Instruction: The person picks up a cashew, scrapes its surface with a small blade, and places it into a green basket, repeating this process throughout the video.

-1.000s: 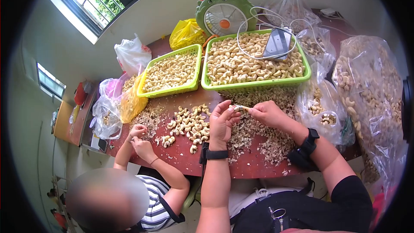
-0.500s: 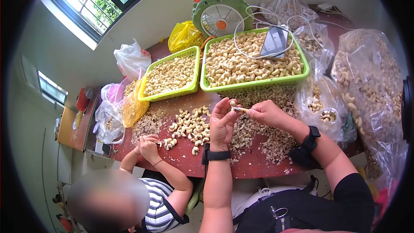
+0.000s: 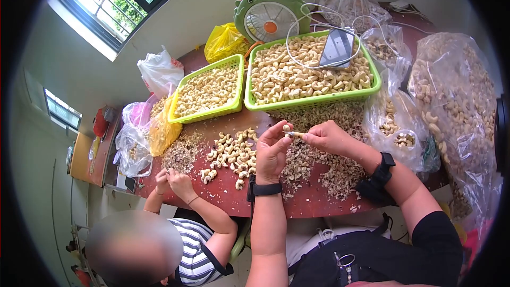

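Note:
A cashew (image 3: 287, 128) is pinched between the thumb and fingers of my left hand (image 3: 272, 151), raised over the table. My right hand (image 3: 329, 137) is closed on a small tool (image 3: 298, 134) with a light handle, its tip at the cashew. Loose cashews (image 3: 234, 154) lie on the red table (image 3: 226, 196) just left of my left hand. Brown skin flakes (image 3: 340, 172) are heaped beneath and beside my right hand. Behind my hands stands a green basket (image 3: 313, 99) full of cashews.
A smaller yellow-green basket (image 3: 212, 111) of cashews stands back left, near a green fan (image 3: 272, 16). A phone (image 3: 337, 48) with a white cable rests on the larger basket's nuts. Bags (image 3: 451, 90) line the right. Another person's hands (image 3: 178, 183) are at the left edge.
The other person's hands have moved slightly down and left, away from the loose cashews. My two hands remain together at the cashew with almost no shift.

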The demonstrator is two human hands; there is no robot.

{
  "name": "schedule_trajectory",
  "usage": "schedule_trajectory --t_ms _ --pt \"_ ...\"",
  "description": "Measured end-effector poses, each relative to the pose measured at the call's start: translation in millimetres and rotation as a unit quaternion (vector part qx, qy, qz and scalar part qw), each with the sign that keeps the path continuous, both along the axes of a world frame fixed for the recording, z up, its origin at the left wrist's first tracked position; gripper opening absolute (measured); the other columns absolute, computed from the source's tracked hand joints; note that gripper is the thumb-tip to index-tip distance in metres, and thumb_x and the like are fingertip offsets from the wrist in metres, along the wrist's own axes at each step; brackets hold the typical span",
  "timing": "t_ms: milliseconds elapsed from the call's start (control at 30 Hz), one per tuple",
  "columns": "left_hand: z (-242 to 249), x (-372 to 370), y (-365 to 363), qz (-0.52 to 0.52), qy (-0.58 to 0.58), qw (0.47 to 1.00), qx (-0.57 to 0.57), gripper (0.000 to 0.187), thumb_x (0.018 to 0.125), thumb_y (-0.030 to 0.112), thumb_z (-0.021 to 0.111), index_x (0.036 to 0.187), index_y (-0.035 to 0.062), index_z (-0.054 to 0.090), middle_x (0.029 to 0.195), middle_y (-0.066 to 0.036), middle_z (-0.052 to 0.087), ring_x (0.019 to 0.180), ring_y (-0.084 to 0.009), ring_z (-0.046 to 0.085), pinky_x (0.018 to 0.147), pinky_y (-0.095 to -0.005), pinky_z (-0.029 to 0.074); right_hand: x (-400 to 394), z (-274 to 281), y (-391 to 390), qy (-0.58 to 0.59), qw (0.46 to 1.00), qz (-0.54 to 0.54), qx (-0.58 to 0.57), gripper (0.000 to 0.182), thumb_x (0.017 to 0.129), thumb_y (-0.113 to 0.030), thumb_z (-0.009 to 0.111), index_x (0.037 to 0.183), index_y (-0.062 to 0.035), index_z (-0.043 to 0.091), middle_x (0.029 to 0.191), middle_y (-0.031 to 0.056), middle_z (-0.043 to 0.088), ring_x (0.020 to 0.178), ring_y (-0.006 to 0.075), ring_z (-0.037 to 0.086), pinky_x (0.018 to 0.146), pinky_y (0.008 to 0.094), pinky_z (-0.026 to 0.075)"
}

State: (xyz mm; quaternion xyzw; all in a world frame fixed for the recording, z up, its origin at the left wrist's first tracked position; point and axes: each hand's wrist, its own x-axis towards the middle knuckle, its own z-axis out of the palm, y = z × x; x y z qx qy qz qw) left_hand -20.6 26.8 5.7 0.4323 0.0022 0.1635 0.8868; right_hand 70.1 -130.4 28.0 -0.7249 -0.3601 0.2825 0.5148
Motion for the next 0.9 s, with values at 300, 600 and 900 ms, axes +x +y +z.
schedule_trajectory --t_ms 300,600,900 --pt "-2.2 -2.3 9.3 -0.023 0.075 0.997 -0.013 0.029 0.072 -0.003 0.06 0.1 -0.0059 0.053 0.087 -0.011 0.059 0.073 -0.0158 0.058 0.064 -0.0251 0.05 2.3 -4.6 -1.5 -0.083 0.996 -0.004 -0.026 0.034 0.081 -0.03 0.053 0.067 0.0007 0.058 0.049 0.0025 0.047 0.047 0.0062 0.041 0.043 0.0252 0.034" --pt "-4.6 -4.2 17.4 -0.096 0.103 0.987 -0.075 0.024 0.075 0.002 0.06 0.097 -0.0051 0.054 0.081 -0.012 0.059 0.067 -0.0151 0.058 0.058 -0.0236 0.05 5.0 -5.1 -1.8 -0.053 0.997 -0.041 -0.023 0.035 0.08 -0.031 0.053 0.064 -0.0006 0.059 0.046 0.0046 0.047 0.043 0.0081 0.043 0.042 0.0265 0.036" --pt "2.9 -2.7 4.7 -0.007 0.052 0.998 -0.025 0.035 0.074 -0.005 0.056 0.108 -0.002 0.049 0.103 -0.015 0.055 0.087 -0.0201 0.057 0.075 -0.0289 0.049 -0.8 4.5 -0.8 0.0 1.0 -0.006 -0.017 0.038 0.082 -0.03 0.051 0.059 -0.0009 0.055 0.046 -0.0001 0.045 0.043 0.0056 0.04 0.041 0.0236 0.033"
